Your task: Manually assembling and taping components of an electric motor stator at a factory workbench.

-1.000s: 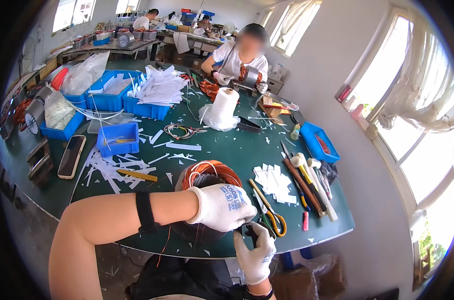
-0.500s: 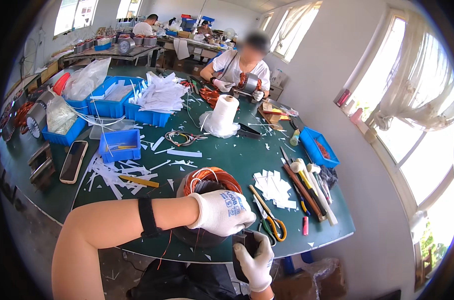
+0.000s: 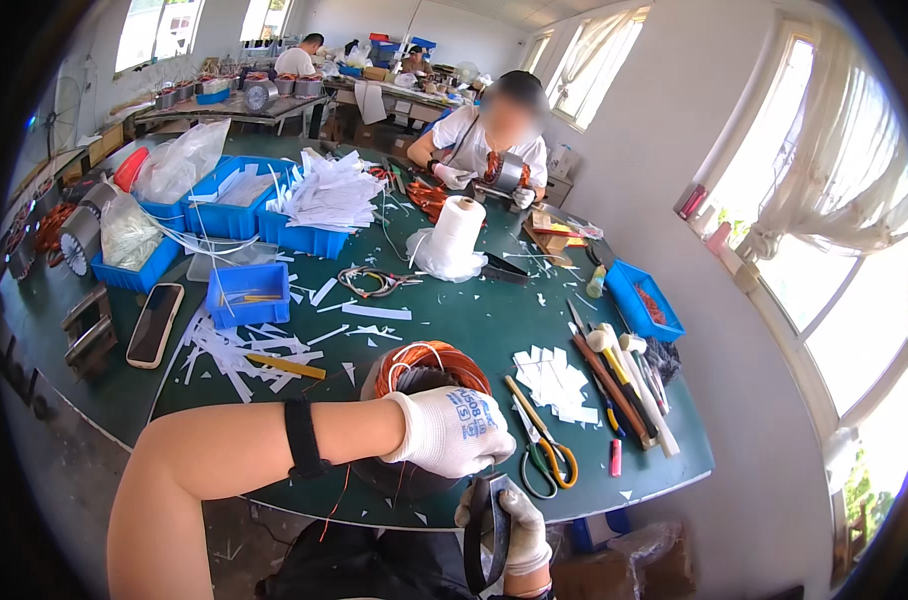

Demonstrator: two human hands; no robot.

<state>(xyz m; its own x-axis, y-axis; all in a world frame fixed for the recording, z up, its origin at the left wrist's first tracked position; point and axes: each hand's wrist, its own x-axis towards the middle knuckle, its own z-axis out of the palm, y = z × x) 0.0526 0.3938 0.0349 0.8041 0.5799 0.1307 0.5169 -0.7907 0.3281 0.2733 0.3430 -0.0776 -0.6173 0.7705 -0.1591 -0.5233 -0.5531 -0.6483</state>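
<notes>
A stator [image 3: 406, 482] with orange copper windings [image 3: 442, 364] and white ties stands at the table's near edge. My left hand [image 3: 454, 432], in a white glove, reaches across it. Its fingers are curled together at the stator's right side, and what they hold is hidden. Below and to the right, my gloved right hand [image 3: 522, 528] is closed on a black curved band [image 3: 486, 535], held upright in front of my lap. The band's full shape is partly hidden. A thin copper wire hangs from the stator's near side.
Scissors [image 3: 549, 450], white paper pieces [image 3: 554, 385], mallets [image 3: 639, 385] and a pink marker [image 3: 615, 458] lie to the right. Blue bins [image 3: 249, 295], a phone [image 3: 156, 325] and paper strips occupy the left. A white thread cone [image 3: 459, 235] stands midway; a co-worker [image 3: 489, 150] handles another stator beyond.
My right hand has turned the black band, so its curved edge now shows. My left hand stays over the stator. The whole view has shifted slightly.
</notes>
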